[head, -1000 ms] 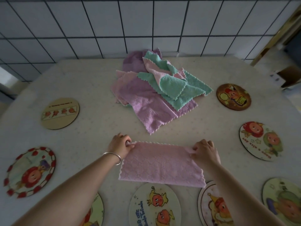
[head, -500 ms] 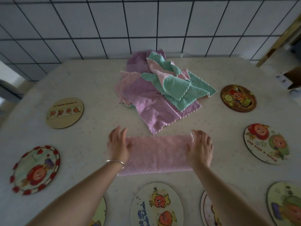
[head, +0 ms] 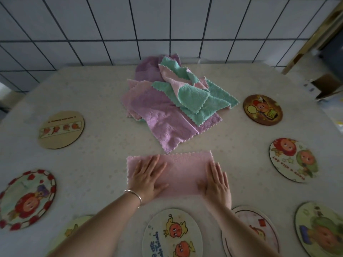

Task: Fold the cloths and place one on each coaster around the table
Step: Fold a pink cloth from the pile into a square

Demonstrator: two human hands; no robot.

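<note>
A pink cloth [head: 182,171], folded once into a wide strip, lies flat on the table in front of me. My left hand [head: 148,178] presses flat on its left part with straight fingers. My right hand [head: 218,183] presses flat on its right end the same way. Behind it sits a loose pile of cloths [head: 172,102] in purple, pink and green. Round picture coasters ring the table: one near me in the middle [head: 171,236], one partly under my right forearm [head: 258,229], one at the far right [head: 262,109].
More coasters lie at the left [head: 61,129], the near left [head: 27,198], the right [head: 294,159] and the near right [head: 321,230]. The table [head: 92,93] has a pale cloth cover. A tiled wall stands behind it; a cardboard box sits off to the right.
The pink cloth went from being held by its far corners to lying folded in half. Both hands let go of the corners and now press flat on it, slid nearer me.
</note>
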